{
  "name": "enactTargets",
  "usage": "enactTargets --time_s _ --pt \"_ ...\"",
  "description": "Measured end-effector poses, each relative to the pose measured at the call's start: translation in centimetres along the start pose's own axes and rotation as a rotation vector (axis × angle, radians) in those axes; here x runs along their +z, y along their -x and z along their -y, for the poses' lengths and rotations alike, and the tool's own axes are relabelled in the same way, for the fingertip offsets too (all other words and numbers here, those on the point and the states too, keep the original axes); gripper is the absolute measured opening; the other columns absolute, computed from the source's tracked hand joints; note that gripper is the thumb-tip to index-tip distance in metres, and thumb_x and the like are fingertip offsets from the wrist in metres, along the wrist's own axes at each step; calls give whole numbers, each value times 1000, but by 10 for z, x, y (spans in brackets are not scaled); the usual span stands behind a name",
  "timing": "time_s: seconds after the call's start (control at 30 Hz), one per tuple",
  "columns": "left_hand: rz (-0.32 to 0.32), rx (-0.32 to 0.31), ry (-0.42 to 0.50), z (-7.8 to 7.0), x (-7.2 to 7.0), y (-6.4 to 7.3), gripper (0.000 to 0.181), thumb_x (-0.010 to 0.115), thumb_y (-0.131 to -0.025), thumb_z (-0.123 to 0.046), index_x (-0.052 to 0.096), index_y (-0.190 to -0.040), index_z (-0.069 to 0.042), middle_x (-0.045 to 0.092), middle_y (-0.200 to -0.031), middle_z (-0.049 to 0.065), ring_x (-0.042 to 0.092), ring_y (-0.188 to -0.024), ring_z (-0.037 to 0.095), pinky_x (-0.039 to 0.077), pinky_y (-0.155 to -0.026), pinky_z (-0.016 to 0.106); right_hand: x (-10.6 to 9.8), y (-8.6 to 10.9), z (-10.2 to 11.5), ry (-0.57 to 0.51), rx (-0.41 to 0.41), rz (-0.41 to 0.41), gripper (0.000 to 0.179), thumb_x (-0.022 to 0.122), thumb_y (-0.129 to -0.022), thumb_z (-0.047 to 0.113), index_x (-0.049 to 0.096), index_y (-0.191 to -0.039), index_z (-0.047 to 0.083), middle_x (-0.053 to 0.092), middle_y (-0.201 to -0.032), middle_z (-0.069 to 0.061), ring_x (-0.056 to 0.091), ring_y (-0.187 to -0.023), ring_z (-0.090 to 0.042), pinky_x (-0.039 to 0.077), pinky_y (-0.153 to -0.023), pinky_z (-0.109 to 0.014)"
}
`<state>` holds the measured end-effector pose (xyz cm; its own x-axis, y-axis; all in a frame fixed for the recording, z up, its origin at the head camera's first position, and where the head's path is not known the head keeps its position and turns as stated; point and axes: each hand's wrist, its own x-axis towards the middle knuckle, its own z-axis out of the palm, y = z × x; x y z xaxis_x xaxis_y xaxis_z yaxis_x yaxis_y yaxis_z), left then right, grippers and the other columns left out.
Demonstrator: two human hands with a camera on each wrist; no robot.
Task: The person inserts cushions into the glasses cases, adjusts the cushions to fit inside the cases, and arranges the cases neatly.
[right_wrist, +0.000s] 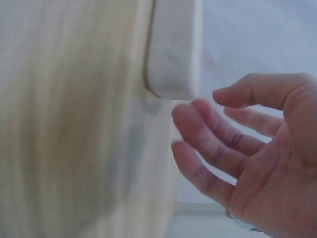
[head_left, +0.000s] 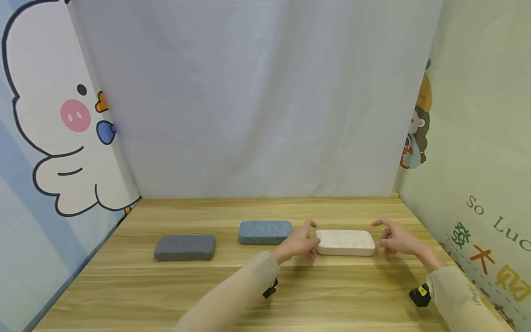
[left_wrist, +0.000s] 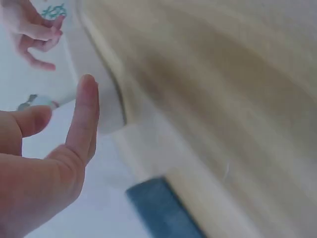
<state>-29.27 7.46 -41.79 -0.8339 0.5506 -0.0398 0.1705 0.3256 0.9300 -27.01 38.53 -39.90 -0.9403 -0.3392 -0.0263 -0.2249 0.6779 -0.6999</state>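
A white oblong case [head_left: 345, 242] with rounded corners, shaped like a glasses case, lies flat on the wooden table between the two hands. At its left end is my left hand [head_left: 297, 242], fingertips right at the edge; the left wrist view shows a finger [left_wrist: 84, 114] held straight beside the case. My right hand [head_left: 399, 238] hovers just off the right end, fingers loosely bent. In the right wrist view a gap shows between the right fingertips [right_wrist: 185, 121] and the case's end [right_wrist: 173, 74]. Neither hand grips anything.
A blue case [head_left: 265, 232] of similar shape lies behind and left of the left hand. Farther left is a dark grey case [head_left: 185, 247]. A pale curtain [head_left: 265, 101] closes off the table's back, and printed panels [head_left: 481, 152] stand at both sides.
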Motion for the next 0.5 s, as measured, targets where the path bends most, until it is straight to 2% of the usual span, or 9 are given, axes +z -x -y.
enactTargets --time_s 0.1,0.2,0.27,0.37,0.5 --pt "11 53 -64 -7 -21 15 36 47 -102 -24 42 -133 -6 62 -99 27 67 -82 37 61 -75 46 -5 1 17 140 -27 -90 46 54 -90 1 41 -131 -14 63 -75 -13 62 -58 -24 48 -50 -28" --pt "-15 123 -161 -15 -46 31 36 38 -105 -33 48 -125 -5 60 -102 20 64 -91 34 58 -80 43 -9 1 37 186 -40 -165 40 53 -96 9 45 -128 -14 66 -80 -13 63 -64 -23 49 -54 -28" --pt "-60 174 -233 -20 -61 42 40 32 -106 -35 51 -123 -4 60 -108 18 63 -100 34 56 -84 44 -12 1 51 202 -31 -211 42 51 -100 18 45 -129 -12 68 -90 -17 65 -74 -25 53 -60 -32" --pt "-156 231 -325 -28 -82 57 46 28 -107 -33 51 -130 0 59 -125 21 57 -117 35 50 -99 46 -14 1 70 238 -48 -296 49 46 -103 28 44 -134 -10 67 -106 -26 66 -91 -35 57 -72 -44" --pt "-262 279 -410 -38 -108 76 47 28 -107 -31 49 -133 3 56 -129 23 52 -122 37 44 -104 52 -17 1 94 255 -96 -406 57 40 -104 34 35 -143 -7 57 -126 -33 57 -111 -49 50 -88 -61"
